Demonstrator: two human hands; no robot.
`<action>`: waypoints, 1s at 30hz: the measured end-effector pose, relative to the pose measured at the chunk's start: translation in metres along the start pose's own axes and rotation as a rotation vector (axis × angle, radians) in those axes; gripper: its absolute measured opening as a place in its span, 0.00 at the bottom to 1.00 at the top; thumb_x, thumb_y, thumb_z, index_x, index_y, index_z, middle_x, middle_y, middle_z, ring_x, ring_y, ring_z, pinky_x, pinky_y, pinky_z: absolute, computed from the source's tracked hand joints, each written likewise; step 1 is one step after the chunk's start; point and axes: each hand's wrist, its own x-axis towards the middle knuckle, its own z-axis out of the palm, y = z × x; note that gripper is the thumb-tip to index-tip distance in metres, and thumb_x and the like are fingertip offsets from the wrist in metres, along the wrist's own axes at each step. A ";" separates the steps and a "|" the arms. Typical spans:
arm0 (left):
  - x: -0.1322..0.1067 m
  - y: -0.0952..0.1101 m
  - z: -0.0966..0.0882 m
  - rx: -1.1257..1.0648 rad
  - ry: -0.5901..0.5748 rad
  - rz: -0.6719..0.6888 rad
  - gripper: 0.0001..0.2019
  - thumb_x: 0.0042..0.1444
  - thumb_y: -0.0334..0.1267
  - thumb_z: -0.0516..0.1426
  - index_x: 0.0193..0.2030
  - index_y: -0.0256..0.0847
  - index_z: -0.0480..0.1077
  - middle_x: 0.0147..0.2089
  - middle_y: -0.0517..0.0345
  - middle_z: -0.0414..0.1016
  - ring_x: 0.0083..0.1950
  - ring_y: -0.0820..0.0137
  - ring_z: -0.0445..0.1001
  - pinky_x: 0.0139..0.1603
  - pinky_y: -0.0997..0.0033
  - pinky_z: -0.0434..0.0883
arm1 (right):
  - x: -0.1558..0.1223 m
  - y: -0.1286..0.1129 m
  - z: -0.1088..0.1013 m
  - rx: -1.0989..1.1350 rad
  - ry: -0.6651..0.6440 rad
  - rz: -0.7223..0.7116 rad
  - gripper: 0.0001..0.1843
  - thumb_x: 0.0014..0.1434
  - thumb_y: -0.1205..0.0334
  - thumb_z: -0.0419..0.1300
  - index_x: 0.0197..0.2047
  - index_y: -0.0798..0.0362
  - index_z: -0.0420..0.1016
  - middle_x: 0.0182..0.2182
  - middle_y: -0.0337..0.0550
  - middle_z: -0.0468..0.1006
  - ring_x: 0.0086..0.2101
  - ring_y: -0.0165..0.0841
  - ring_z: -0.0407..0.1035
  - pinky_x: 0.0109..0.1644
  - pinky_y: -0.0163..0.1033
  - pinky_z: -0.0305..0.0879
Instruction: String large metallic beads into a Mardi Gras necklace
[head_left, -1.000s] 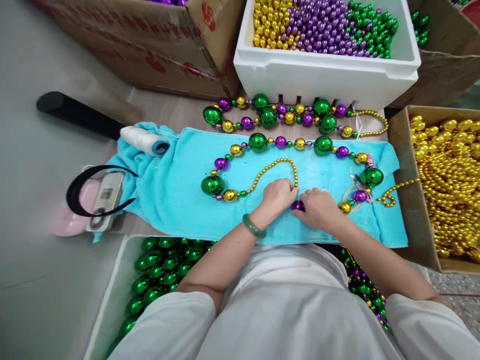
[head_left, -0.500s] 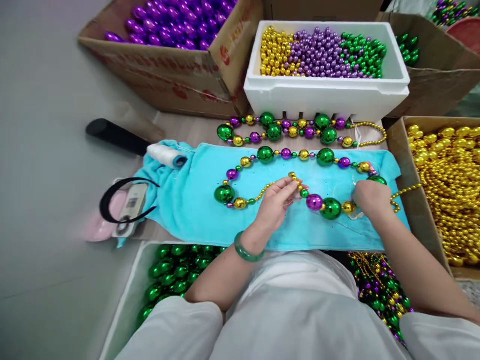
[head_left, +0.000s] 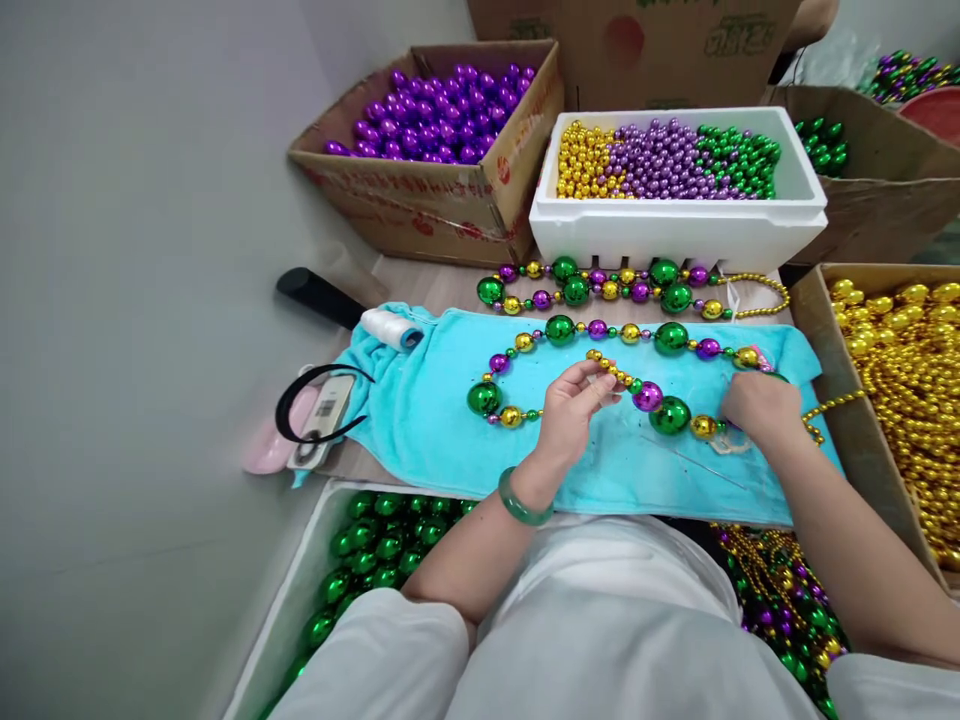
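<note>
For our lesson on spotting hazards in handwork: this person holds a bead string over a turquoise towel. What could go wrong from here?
1. The left hand pinches the small gold beads with fingertips only; if that grip slips, the bead string may drop.
2. A thin thread lies loose on the towel near the right hand and could snag or tangle.

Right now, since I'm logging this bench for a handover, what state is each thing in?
towel: spread flat.
bead strand: looped on the towel, held at two places.
left hand: pinching the strand's small gold beads.
right hand: closed on the strand beside a gold bead.
thread spool: lying on its side.
foam box: open, full of beads.
</note>
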 end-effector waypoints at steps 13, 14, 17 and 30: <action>0.012 0.057 -0.003 0.584 -0.336 0.463 0.19 0.55 0.52 0.59 0.46 0.42 0.76 0.46 0.49 0.78 0.51 0.61 0.74 0.55 0.61 0.67 | 0.019 0.029 -0.007 1.682 0.298 -0.056 0.06 0.49 0.61 0.57 0.32 0.50 0.65 0.28 0.38 0.75 0.29 0.33 0.73 0.35 0.39 0.70; 0.014 0.074 0.001 0.712 -0.382 0.557 0.19 0.53 0.52 0.61 0.46 0.43 0.76 0.50 0.49 0.77 0.57 0.58 0.71 0.59 0.58 0.64 | 0.021 0.030 -0.010 1.741 0.287 -0.037 0.07 0.49 0.61 0.57 0.34 0.49 0.63 0.27 0.36 0.74 0.28 0.33 0.73 0.33 0.38 0.69; 0.023 0.129 0.015 0.938 -0.394 0.731 0.21 0.51 0.52 0.62 0.49 0.45 0.76 0.55 0.51 0.73 0.67 0.52 0.58 0.66 0.51 0.57 | 0.025 0.035 -0.020 1.663 0.263 -0.002 0.12 0.53 0.60 0.56 0.43 0.48 0.63 0.23 0.33 0.70 0.24 0.33 0.71 0.27 0.35 0.65; 0.064 0.230 0.080 1.328 -0.532 0.947 0.16 0.52 0.50 0.60 0.40 0.41 0.77 0.51 0.50 0.74 0.66 0.51 0.57 0.67 0.50 0.52 | -0.021 0.032 -0.116 1.640 0.375 -0.334 0.19 0.45 0.46 0.69 0.28 0.51 0.70 0.16 0.31 0.56 0.18 0.24 0.49 0.19 0.34 0.44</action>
